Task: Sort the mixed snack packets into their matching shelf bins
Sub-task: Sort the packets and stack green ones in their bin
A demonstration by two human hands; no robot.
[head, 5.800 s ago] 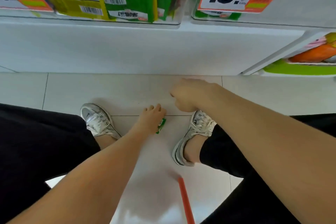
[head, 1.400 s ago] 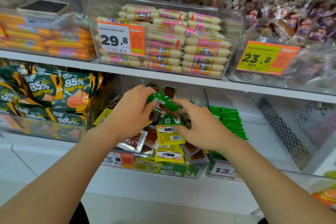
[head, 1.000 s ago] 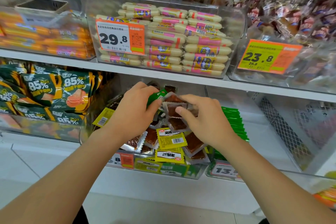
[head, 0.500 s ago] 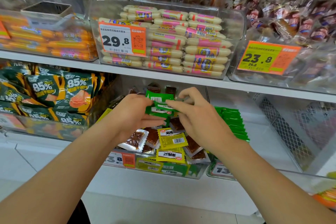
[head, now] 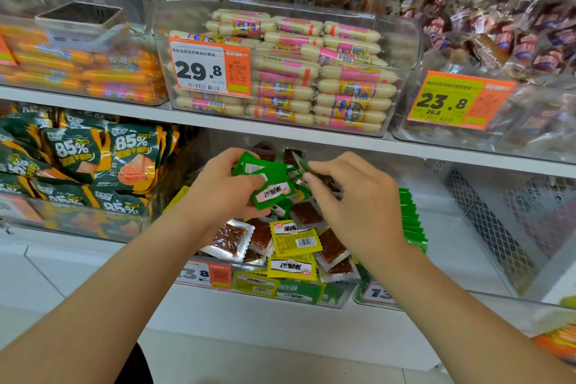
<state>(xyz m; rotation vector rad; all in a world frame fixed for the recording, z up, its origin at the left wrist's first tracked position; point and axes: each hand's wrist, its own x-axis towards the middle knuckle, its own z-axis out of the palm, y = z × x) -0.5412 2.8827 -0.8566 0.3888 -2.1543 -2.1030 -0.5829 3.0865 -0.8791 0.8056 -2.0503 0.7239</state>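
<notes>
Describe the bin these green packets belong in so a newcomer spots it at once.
Start at the clear sausage bin tagged 29.8 on the upper shelf. Below it sits the mixed bin; the green bin stands just right of that. Unlike its jumbled yellow-and-brown neighbour, it holds only green packets, stood on edge in a tidy row.

A: counts?
B: clear bins (head: 402, 37) on the upper shelf: 3. Readable price tags (head: 208, 70): 4.
A: packets?
B: yellow packets (head: 296, 237) on top, at the front: 2. Green packets (head: 271, 184) in the held bunch: several, can't separate. Left hand (head: 224, 187), right hand (head: 358, 196): 2.
</notes>
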